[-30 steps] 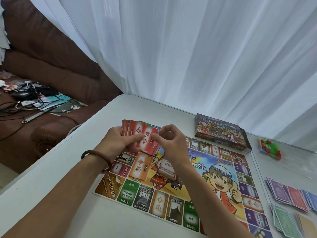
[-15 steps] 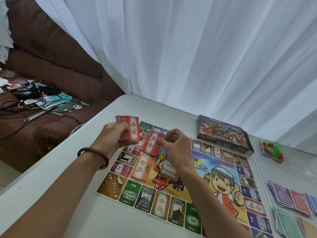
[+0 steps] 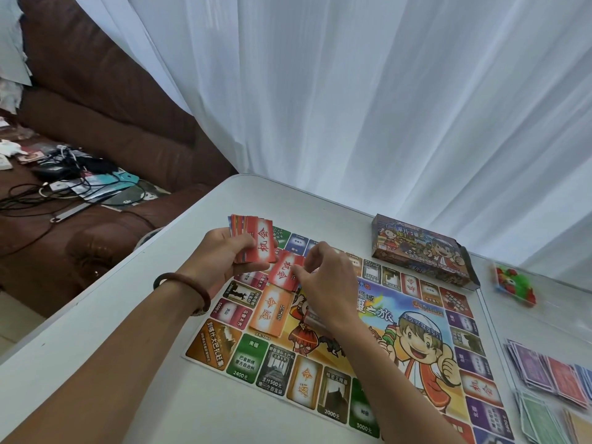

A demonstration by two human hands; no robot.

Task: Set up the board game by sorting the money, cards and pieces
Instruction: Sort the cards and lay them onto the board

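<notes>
Card sorting is under way. Left hand grips the stack of cards, slightly fanned, over the far-left corner of the board. Right hand pinches a single red card at its right edge, fingers curled on it. The hands are close together, with the red card between them and just under the stack. Can't tell if that card touches the board yet.

The relation that matters: an orange card lies flat on the board directly on the near side of the red card, edges almost meeting from here. Both long axes run roughly parallel, near-left to far-right. Can't tell if the orange one is a loose pile or a printed slot. The right hand is nearer to it; the left is tied up with the stack.

My read: the red card goes to its own pile, so the drop is a short pull toward the person or under the right palm, which hides that patch of board.

Money sits in coloured piles at the right of the worktop, well apart from the hands. The bag of pieces is beyond it, beside the game box, and is blurred.
</notes>
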